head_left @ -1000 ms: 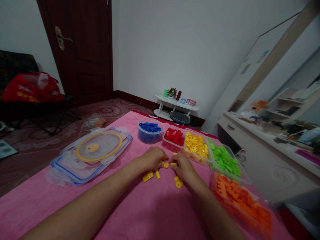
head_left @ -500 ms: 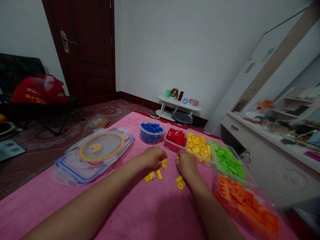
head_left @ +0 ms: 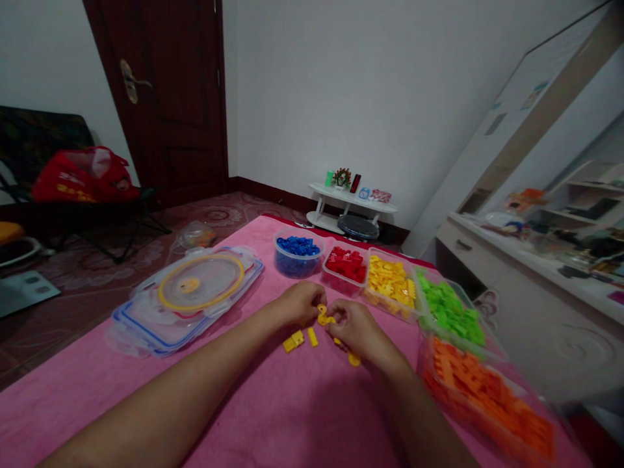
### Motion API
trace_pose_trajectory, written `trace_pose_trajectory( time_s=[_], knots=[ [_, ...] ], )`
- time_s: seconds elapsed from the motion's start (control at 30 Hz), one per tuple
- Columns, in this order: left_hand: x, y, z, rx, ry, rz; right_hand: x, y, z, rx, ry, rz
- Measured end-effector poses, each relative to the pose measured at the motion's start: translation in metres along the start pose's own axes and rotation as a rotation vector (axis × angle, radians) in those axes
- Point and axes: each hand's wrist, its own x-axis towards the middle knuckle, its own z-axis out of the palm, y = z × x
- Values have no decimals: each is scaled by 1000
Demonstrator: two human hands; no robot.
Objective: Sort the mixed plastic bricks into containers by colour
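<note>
My left hand (head_left: pixel 298 303) and my right hand (head_left: pixel 357 329) meet over the pink cloth (head_left: pixel 292 409), fingers pinched together on small yellow building pieces (head_left: pixel 323 316) held between them. More loose yellow pieces (head_left: pixel 298 339) lie on the cloth just below the left hand, and one (head_left: pixel 354 359) peeks out under the right hand. Behind the hands stand clear tubs of blue bricks (head_left: pixel 297 253), red bricks (head_left: pixel 347 266) and yellow bricks (head_left: pixel 391 282).
Tubs of green bricks (head_left: pixel 451 311) and orange bricks (head_left: pixel 492 393) line the right edge. A stack of clear lids (head_left: pixel 188 296) lies at the left. Beyond the table are a dark door (head_left: pixel 170 91), a red bag (head_left: pixel 82 175) and a white low shelf (head_left: pixel 353 201).
My right hand has moved left from beside the yellow tub to meet the left hand again, and both now pinch yellow pieces between them. The view shifted slightly.
</note>
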Motion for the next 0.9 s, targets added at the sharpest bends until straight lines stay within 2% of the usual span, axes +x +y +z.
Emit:
trace_pose_trajectory(
  time_s=[0.07, 0.17, 0.23, 0.3, 0.37, 0.47, 0.57, 0.63, 0.73, 0.83, 0.9],
  knots=[
    [3, -4, -2, -70, 42, -78, -4, -8, 4, -79, 4, -65],
    [8, -8, -11, -102, 169, -169, -8, -15, 9, -200, 91, -178],
    [11, -9, -18, -131, 256, -172, -7, -16, 12, -213, 113, -197],
    [12, -8, -25, -206, 330, -127, -4, -15, 12, -120, 125, -165],
    [12, -2, -32, -314, 403, -53, -1, -15, 10, 132, 156, -52],
    [8, 16, -40, -423, 471, 86, 2, -19, 1, 717, 199, 104],
    [1, 39, -43, -385, 443, 236, 2, -26, -8, 1262, 184, 138],
    [-3, 51, -42, -291, 386, 338, 0, -30, -9, 1512, 98, 184],
    [-8, 61, -37, -178, 273, 470, -4, -34, -5, 1724, -48, 258],
    [-10, 64, -35, -166, 210, 522, -6, -37, 3, 1817, -70, 333],
    [-10, 64, -37, -165, 230, 505, -7, -38, 6, 1834, -62, 348]
  ],
)
